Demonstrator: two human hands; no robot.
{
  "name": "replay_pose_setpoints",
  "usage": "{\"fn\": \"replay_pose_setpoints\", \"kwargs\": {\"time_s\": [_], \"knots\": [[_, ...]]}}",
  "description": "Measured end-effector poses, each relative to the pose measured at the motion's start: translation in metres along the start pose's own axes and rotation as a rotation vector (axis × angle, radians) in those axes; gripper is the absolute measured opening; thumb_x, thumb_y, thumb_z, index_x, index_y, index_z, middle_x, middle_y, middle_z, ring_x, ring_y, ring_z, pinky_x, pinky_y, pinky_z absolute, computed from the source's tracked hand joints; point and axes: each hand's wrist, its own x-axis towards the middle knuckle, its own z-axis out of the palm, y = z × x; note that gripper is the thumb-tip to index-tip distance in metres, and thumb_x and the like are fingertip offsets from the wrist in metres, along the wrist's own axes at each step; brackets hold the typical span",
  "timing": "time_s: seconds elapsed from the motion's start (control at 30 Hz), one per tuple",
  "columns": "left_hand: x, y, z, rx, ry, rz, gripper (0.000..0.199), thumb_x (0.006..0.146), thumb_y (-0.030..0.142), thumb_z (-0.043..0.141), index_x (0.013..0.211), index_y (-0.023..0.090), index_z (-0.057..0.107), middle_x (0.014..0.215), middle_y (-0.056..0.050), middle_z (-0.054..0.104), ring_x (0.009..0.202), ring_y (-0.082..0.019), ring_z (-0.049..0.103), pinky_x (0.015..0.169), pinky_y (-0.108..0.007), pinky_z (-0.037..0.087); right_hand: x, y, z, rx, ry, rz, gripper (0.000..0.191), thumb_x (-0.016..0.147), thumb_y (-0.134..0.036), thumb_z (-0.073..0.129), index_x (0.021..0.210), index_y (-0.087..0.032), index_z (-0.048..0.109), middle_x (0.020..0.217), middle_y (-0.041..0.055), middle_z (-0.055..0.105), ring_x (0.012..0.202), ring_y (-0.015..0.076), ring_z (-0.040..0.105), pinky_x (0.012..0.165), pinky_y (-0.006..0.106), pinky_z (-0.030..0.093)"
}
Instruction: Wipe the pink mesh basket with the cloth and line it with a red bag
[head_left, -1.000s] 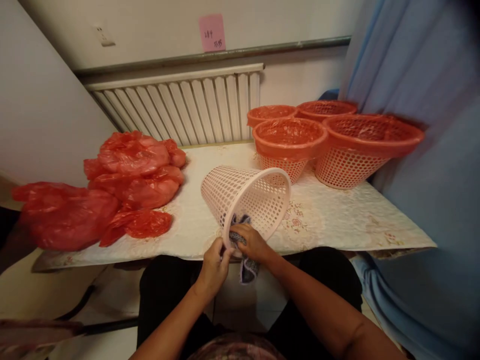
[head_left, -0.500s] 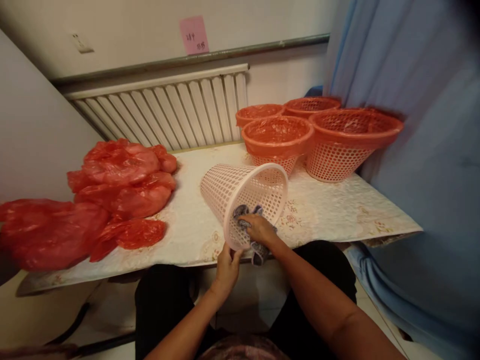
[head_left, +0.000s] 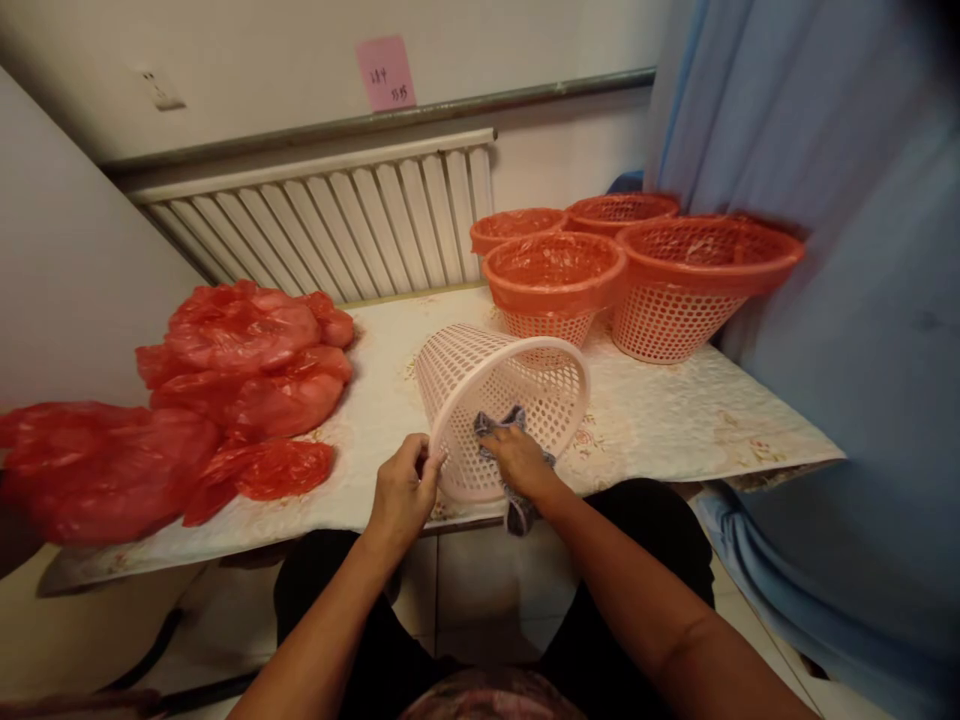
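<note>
**Wiping out a bare basket: cloth inside, one hand on the rim**

Clock hub = the pale pink basket [head_left: 466, 372]. It lies on its side near the front edge of the covered table [head_left: 671, 425], base toward 10 o'clock, mouth toward 4, no liner on it.

Left hand [head_left: 401, 490]: at 8 o'clock on the rim, thumb and forefinger pinching it; other fingers curled, partly hidden. Right hand [head_left: 519, 462]: inside the mouth, fingers bunched on a grey cloth [head_left: 518, 514] and pressing it toward the lower inner wall; one end of the cloth hangs out at 5 o'clock.

Step in hand, my call: wiping the inside. Looks mid-wipe, though the pictures don't show how much is done. Next move calls for a firm rim grip and a small turn of the basket, so the cloth can reach fresh wall and then the base.

Around it: four red-lined baskets [head_left: 551, 298] stand upright, grouped from 12 to 2 o'clock; red plastic bags [head_left: 251, 365] are heaped at 9.

Writing: pink note [head_left: 385, 75] on the wall at 11 o'clock, two short handwritten lines. Upper seems to start with 2 and end in 4, middle mark unclear; lower looks like a few digits or characters, can't read it for certain. No brand or label readable on baskets, bags or cloth.
</note>
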Motion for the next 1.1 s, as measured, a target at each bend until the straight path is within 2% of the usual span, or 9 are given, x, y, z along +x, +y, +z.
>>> {"fn": "replay_pose_setpoints", "kwargs": {"time_s": [0.17,0.3,0.4,0.47,0.57,0.67,0.83,0.97,1.1], "knots": [[-0.022,-0.011,0.027,-0.126,0.102,-0.138,0.016,0.088,0.035,0.05,0.085,0.02,0.053,0.073,0.001,0.058,0.066,-0.015,0.055,0.065,-0.026,0.045,0.003,0.007,0.002,0.193,0.003,-0.03,0.049,0.077,-0.003,0.049,0.121,-0.021,0.062,0.116,0.0082,0.064,0.109,0.0232,0.053,0.099,0.038,0.038],[-0.058,-0.034,0.074,-0.309,-0.028,-0.32,0.022,0.081,0.034,0.054,0.096,0.018,0.055,0.086,-0.004,0.066,0.078,-0.019,0.062,0.073,-0.031,0.049,0.001,-0.008,-0.003,0.438,0.056,-0.041,0.052,0.073,-0.004,0.05,0.122,-0.021,0.06,0.123,0.0045,0.064,0.114,0.0185,0.056,0.102,0.033,0.04],[-0.068,-0.044,0.088,-0.345,-0.061,-0.36,0.022,0.082,0.037,0.051,0.091,0.018,0.056,0.083,-0.005,0.067,0.076,-0.021,0.062,0.073,-0.033,0.049,-0.006,-0.028,-0.008,0.728,0.125,-0.031,0.052,0.074,-0.007,0.049,0.123,-0.021,0.058,0.122,0.0035,0.065,0.111,0.0173,0.059,0.1,0.032,0.043],[-0.065,-0.046,0.085,-0.331,-0.048,-0.33,0.022,0.083,0.038,0.051,0.091,0.018,0.057,0.085,-0.006,0.068,0.078,-0.021,0.062,0.073,-0.032,0.049,-0.011,-0.036,-0.009,0.758,0.133,-0.1,0.051,0.074,-0.007,0.05,0.123,-0.022,0.059,0.122,0.0041,0.063,0.113,0.0181,0.057,0.101,0.033,0.042],[-0.049,-0.044,0.063,-0.277,-0.013,-0.269,0.019,0.083,0.035,0.052,0.09,0.018,0.057,0.084,-0.003,0.065,0.076,-0.018,0.06,0.071,-0.029,0.048,-0.012,-0.033,-0.007,0.495,0.065,-0.192,0.051,0.074,-0.005,0.052,0.121,-0.022,0.059,0.12,0.0056,0.062,0.112,0.0202,0.053,0.101,0.035,0.041],[-0.022,-0.038,0.031,-0.163,0.04,-0.222,0.016,0.085,0.034,0.052,0.077,0.019,0.054,0.066,0.003,0.056,0.063,-0.014,0.054,0.061,-0.025,0.044,-0.009,-0.019,-0.002,0.198,-0.008,-0.128,0.046,0.075,-0.003,0.052,0.116,-0.022,0.062,0.108,0.0057,0.063,0.102,0.022,0.052,0.094,0.035,0.042],[0.014,-0.023,-0.005,-0.088,0.048,-0.047,0.014,0.084,0.031,0.057,0.092,0.019,0.056,0.076,0.002,0.062,0.067,-0.013,0.058,0.067,-0.025,0.046,-0.005,-0.004,0.006,0.11,0.016,-0.015,0.042,0.077,0.0,0.049,0.108,-0.021,0.066,0.098,0.0079,0.062,0.096,0.0236,0.052,0.085,0.033,0.042],[-0.008,-0.033,0.018,-0.123,0.085,-0.116,0.016,0.086,0.034,0.052,0.081,0.019,0.055,0.072,0.001,0.058,0.067,-0.015,0.056,0.067,-0.027,0.047,-0.004,-0.004,0.008,0.217,0.054,-0.02,0.049,0.072,-0.002,0.051,0.115,-0.022,0.064,0.105,0.0069,0.064,0.102,0.024,0.054,0.091,0.035,0.043],[-0.048,-0.054,0.058,-0.35,-0.052,-0.326,0.022,0.083,0.038,0.052,0.09,0.018,0.057,0.082,-0.003,0.066,0.071,-0.018,0.062,0.066,-0.03,0.051,-0.003,-0.016,0.008,0.528,0.13,-0.044,0.053,0.071,-0.003,0.049,0.119,-0.021,0.062,0.118,0.0046,0.065,0.111,0.019,0.057,0.101,0.033,0.042]]}}
